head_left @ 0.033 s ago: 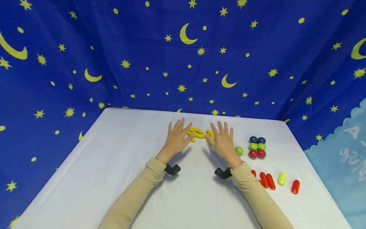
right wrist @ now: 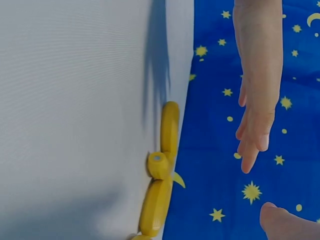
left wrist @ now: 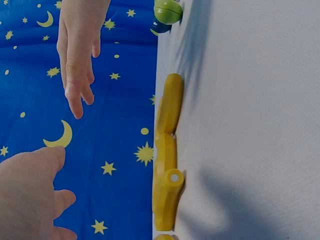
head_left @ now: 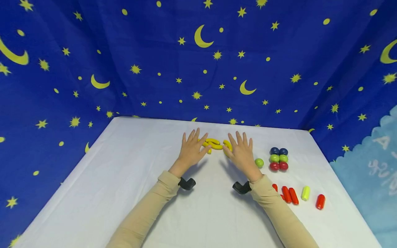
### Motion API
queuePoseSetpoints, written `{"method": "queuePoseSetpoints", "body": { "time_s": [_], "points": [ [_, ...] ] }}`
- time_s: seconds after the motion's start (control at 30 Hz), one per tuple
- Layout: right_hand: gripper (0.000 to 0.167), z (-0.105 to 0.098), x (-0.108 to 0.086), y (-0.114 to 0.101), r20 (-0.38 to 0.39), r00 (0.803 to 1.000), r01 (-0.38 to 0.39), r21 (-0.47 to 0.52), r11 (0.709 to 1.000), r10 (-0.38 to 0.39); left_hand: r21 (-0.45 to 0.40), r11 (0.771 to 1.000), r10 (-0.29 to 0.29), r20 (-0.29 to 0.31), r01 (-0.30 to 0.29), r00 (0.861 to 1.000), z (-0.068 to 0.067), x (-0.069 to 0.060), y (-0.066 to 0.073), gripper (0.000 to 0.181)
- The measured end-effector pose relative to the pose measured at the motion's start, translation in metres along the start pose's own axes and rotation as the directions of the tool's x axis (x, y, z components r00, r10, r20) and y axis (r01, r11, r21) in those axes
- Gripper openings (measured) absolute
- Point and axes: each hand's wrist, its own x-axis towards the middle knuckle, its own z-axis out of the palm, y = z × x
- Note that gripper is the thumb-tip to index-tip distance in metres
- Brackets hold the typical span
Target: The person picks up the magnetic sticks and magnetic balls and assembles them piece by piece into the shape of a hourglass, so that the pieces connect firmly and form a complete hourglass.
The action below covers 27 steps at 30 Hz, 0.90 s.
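Both hands hover above the white table with their fingers spread and straight, holding nothing; shadows fall on the cloth below them. Several yellow toy bananas (head_left: 216,146) lie in a loose group between and beyond the hands. My left hand (head_left: 189,153) is nearest the left end of that group, hiding part of it. My right hand (head_left: 243,157) covers part of the banana at the right end. In the left wrist view, the bananas (left wrist: 172,105) rest on the cloth, apart from both hands. A round green toy fruit (head_left: 259,163) sits just right of the right hand.
At the right stand two columns of round toy fruit: dark blue (head_left: 274,151), green (head_left: 274,158) and red (head_left: 274,166). Nearer lie red elongated pieces (head_left: 286,195), some hidden by the right sleeve, a yellow-green one (head_left: 305,193) and another red one (head_left: 321,202). Blue starry cloth (head_left: 173,62) encloses the table.
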Motion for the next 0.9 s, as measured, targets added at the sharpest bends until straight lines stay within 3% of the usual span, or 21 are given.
{"method": "queuePoseSetpoints", "body": {
  "time_s": [0.27,0.47,0.67,0.77,0.9],
  "points": [
    [0.062,0.003,-0.004,0.010,-0.028,1.000,-0.008,0.032,0.999,0.009,-0.020,1.000,-0.019,0.002,0.019,1.000,0.002,0.001,-0.003,0.059],
    [0.061,0.002,-0.012,0.032,-0.080,0.997,-0.014,0.081,0.997,0.020,-0.060,0.995,-0.078,-0.049,0.075,0.996,0.009,0.003,-0.011,0.058],
    [0.053,-0.001,-0.025,0.060,-0.148,0.988,-0.017,0.195,0.981,0.047,-0.135,0.979,-0.174,-0.184,0.151,0.967,0.025,0.005,-0.024,0.051],
    [0.051,-0.002,-0.033,0.072,-0.134,0.987,-0.059,0.235,0.970,0.093,-0.193,0.965,-0.216,-0.215,0.176,0.952,0.033,0.005,-0.029,0.046],
    [0.051,-0.003,-0.043,0.084,-0.079,0.986,-0.123,0.252,0.960,0.147,-0.249,0.951,-0.242,-0.221,0.185,0.945,0.041,0.005,-0.035,0.036]
  ]
}}
